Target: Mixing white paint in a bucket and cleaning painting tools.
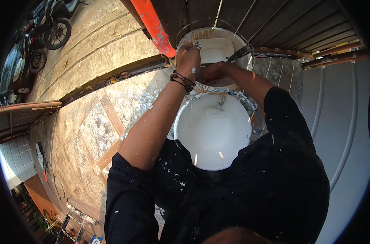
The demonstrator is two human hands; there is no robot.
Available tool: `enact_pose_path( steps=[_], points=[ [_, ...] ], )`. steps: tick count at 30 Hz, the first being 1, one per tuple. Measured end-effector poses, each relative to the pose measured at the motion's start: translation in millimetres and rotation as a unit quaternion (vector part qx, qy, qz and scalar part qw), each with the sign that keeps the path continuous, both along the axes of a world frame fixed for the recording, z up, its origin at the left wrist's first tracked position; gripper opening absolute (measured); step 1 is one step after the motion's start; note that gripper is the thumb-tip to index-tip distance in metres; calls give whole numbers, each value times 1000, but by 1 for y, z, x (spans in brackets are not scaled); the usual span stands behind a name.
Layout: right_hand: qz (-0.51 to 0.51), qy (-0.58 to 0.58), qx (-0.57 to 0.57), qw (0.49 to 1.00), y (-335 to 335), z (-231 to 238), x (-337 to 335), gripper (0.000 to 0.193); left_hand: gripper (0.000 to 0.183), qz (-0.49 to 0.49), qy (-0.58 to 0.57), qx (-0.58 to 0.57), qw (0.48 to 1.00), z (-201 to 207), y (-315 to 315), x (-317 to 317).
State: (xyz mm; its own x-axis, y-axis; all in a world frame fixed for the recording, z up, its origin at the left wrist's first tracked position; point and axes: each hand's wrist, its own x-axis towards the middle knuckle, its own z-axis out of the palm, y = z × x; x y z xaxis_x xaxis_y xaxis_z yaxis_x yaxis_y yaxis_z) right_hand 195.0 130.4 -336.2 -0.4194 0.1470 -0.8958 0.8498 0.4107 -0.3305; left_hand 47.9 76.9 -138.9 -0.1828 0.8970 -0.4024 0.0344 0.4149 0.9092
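Note:
At the far side of my work stands a white bucket (pixel 246 65) with brown smears inside and a thin wire handle. A white rectangular container with rounded corners (pixel 216 49) sits in its mouth. My left hand (pixel 189 56), spotted with white paint, is closed at the container's left edge. Low over the bucket's near side, my right hand (pixel 212 73) has curled fingers; shadow hides what they hold. Beside that wrist, a dark-handled tool (pixel 238 53) leans across the bucket's right rim. Closer to me is a second bucket (pixel 212 134), holding white paint.
An orange-red post (pixel 153 28) stands just left of the far bucket. Slatted dark panels (pixel 274 24) rise behind it. A pale wall (pixel 335 122) runs along the right. Patterned tiles (pixel 97 126) cover the left floor, with parked motorcycles (pixel 57 33) beyond.

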Motion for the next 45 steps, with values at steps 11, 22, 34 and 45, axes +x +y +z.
enact_pose_path(
  steps=[11, 22, 34, 45],
  points=[
    [-138, 174, 58, 973, -16, 122, 51, 26, 40, -25, -37, 39, 998, -1, 8, 12],
    [-419, 395, 295, 763, -106, 296, 33, 32, 56, -28, -525, -79, 847, 5, 12, 23],
    [-230, 378, 550, 709, -119, 310, 13, 41, 86, -176, -658, 1, 732, 8, 12, 32],
    [-90, 354, 642, 674, -122, 316, 5, 33, 86, -137, -637, -9, 759, 34, 14, 16]
  ],
)
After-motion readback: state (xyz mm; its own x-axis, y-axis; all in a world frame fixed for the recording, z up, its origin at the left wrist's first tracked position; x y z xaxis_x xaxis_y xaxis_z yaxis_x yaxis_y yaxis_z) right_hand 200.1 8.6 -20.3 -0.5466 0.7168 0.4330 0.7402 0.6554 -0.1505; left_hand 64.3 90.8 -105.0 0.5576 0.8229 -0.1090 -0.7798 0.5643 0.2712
